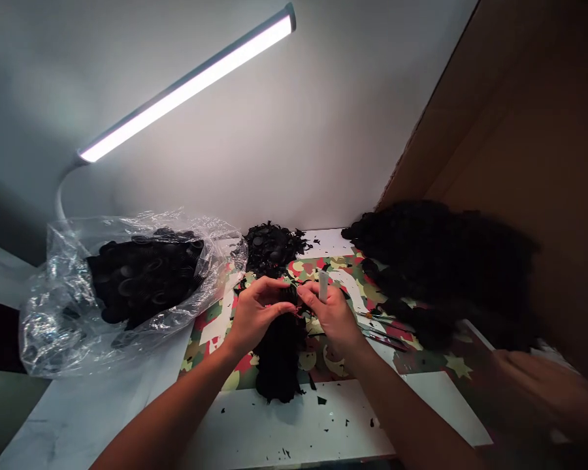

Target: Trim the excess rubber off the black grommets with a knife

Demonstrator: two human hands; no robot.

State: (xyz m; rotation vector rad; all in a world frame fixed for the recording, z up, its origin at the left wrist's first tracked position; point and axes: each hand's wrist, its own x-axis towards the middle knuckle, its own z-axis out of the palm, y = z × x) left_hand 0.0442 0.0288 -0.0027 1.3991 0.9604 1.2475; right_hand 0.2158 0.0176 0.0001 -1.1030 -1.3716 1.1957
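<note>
My left hand (259,312) grips a small black ringed piece, perhaps rubber (288,295), between thumb and fingers. Closed close beside it, my right hand (334,314) has its thumb and forefinger at the edge of that piece. A pale flat handle (323,287) sticks up from the right fist; the working end of this tool is hidden. Below both hands lies a long heap of black pieces (280,365) on a camouflage-patterned sheet (333,358).
A clear plastic bag (44,326) of black round pieces stands left, under a lit lamp (191,85). Black scraps (272,245) lie behind my hands. At right are a large black pile (451,261), thin tools (385,336), a cardboard wall (529,130) and another person's blurred hand (529,372).
</note>
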